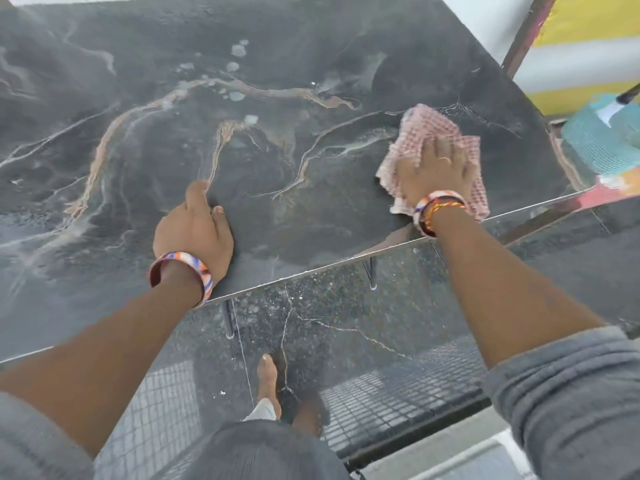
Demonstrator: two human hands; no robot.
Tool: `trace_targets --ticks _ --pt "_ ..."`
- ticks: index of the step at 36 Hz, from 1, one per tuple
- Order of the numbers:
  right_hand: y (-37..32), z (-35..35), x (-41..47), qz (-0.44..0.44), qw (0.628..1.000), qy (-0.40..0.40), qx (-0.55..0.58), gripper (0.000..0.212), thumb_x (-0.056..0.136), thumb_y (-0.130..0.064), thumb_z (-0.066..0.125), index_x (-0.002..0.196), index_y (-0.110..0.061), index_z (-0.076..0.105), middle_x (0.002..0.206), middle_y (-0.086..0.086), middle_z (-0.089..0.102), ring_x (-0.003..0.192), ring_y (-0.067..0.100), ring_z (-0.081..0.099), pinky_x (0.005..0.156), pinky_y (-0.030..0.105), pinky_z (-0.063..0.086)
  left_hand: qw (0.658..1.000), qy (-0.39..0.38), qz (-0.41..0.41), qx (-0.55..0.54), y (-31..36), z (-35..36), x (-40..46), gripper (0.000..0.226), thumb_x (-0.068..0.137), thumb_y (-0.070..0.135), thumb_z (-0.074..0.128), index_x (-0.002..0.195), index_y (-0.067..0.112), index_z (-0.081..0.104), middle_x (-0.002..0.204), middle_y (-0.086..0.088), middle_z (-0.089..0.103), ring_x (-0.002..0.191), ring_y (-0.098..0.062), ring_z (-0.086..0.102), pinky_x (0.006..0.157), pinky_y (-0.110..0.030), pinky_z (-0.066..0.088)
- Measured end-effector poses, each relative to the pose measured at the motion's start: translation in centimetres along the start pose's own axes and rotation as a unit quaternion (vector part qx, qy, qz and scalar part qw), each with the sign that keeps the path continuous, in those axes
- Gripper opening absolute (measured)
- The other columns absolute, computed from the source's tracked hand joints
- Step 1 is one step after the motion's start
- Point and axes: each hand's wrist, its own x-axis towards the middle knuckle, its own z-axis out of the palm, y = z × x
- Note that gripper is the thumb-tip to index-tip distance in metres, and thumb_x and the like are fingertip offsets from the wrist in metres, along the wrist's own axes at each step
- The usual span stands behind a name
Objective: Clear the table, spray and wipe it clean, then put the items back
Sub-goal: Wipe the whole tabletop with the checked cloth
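The dark marble-patterned table top fills most of the view and carries no items. Pale wet spray patches dot its far middle. My right hand lies flat on a pink-and-white checked cloth, pressing it onto the table near the right front corner. My left hand rests on the table near the front edge, thumb stretched forward, fingers curled under, holding nothing. Both wrists wear bangles.
A teal mesh object with a white-and-black handle sits beyond the table's right edge, beside a yellow-and-white striped surface. Below the front edge lie dark speckled floor, a metal grid, and my bare foot.
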Motion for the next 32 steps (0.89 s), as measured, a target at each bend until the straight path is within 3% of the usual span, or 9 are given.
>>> trace_targets --ticks 2,5,11,16,19,21,24,27,32 --pt "1.2 -0.2 0.2 0.067 0.998 -0.008 0.008 0.063 0.095 -0.048 0.024 0.150 -0.019 0.012 0.159 0.004 0.006 0.146 0.029 0.001 0.118 0.048 -0.002 1.000 0.002 0.002 0.006 -0.1 0.1 0.1 0.041 0.094 0.017 0.036 0.132 0.004 0.032 0.091 -0.022 0.064 0.083 -0.042 0.057 0.071 -0.043 0.042" --pt "-0.4 0.1 -0.6 0.060 0.998 -0.008 0.003 0.062 0.096 -0.047 0.023 0.151 -0.019 0.011 0.159 0.004 0.006 0.146 0.029 0.001 0.118 0.047 -0.004 1.000 0.003 0.001 0.015 -0.4 0.3 0.2 0.041 0.094 0.017 0.036 0.132 0.004 0.032 0.091 -0.021 0.065 0.082 -0.041 0.058 0.069 -0.040 0.039" --pt "-9.3 1.9 -5.2 -0.152 0.988 -0.005 -0.016 0.060 0.097 -0.044 0.025 0.150 -0.018 0.012 0.159 0.005 0.006 0.146 0.028 0.001 0.118 0.045 -0.001 1.000 0.008 0.007 -0.009 -0.5 0.3 0.2 0.041 0.094 0.018 0.036 0.133 0.005 0.032 0.089 -0.021 0.064 0.080 -0.041 0.057 0.069 -0.040 0.040" --pt "-15.1 3.2 -10.4 -0.357 0.934 -0.025 -0.010 0.058 0.098 -0.045 0.027 0.149 -0.021 0.017 0.159 0.000 0.010 0.146 0.025 0.004 0.117 0.041 -0.001 0.994 0.007 -0.023 -0.110 -0.7 -0.4 -0.1 0.042 0.093 0.014 0.038 0.134 0.007 0.030 0.073 -0.014 0.056 0.069 -0.035 0.051 0.066 -0.042 0.041" --pt "-14.5 3.0 -9.7 -0.400 0.916 -0.033 -0.015 0.057 0.096 -0.049 0.030 0.148 -0.027 0.021 0.158 -0.004 0.016 0.145 0.021 0.010 0.117 0.040 0.002 0.988 0.017 -0.039 -0.148 -1.0 -1.1 0.6 0.041 0.094 0.013 0.038 0.134 0.007 0.032 0.066 -0.006 0.050 0.071 -0.033 0.052 0.065 -0.040 0.039" --pt "-13.4 2.6 -7.9 -0.361 0.932 -0.028 -0.012 0.058 0.096 -0.050 0.031 0.148 -0.028 0.020 0.158 -0.005 0.016 0.145 0.020 0.011 0.117 0.040 0.003 0.988 0.028 -0.036 -0.145 -1.8 -1.8 1.9 0.040 0.094 0.016 0.038 0.133 0.007 0.033 0.071 -0.011 0.055 0.081 -0.038 0.056 0.070 -0.042 0.041" --pt "-11.6 1.8 -4.1 -0.206 0.978 -0.016 -0.002 0.060 0.096 -0.048 0.028 0.149 -0.025 0.016 0.159 -0.003 0.011 0.146 0.022 0.007 0.117 0.042 0.001 0.993 0.038 -0.048 -0.098 -4.2 -3.0 4.5 0.039 0.095 0.020 0.038 0.132 0.009 0.037 0.094 -0.020 0.065 0.097 -0.042 0.057 0.079 -0.045 0.043" --pt "-10.9 1.5 -1.2 -0.066 0.998 -0.005 0.005 0.061 0.096 -0.048 0.025 0.150 -0.022 0.014 0.159 0.001 0.009 0.146 0.026 0.004 0.118 0.046 0.000 0.997 0.039 -0.045 -0.044 -7.0 -4.1 6.9 0.037 0.094 0.020 0.039 0.128 0.007 0.042 0.105 -0.025 0.064 0.101 -0.045 0.055 0.083 -0.047 0.043" --pt "-14.2 1.9 0.7 -0.022 1.000 -0.003 0.017 0.059 0.098 -0.041 0.024 0.150 -0.015 0.013 0.159 0.006 0.009 0.146 0.031 0.004 0.118 0.045 -0.001 0.997 0.037 -0.071 -0.002 -11.0 -5.2 10.4 0.032 0.092 0.020 0.042 0.120 0.006 0.047 0.105 -0.027 0.063 0.102 -0.045 0.053 0.081 -0.047 0.042"
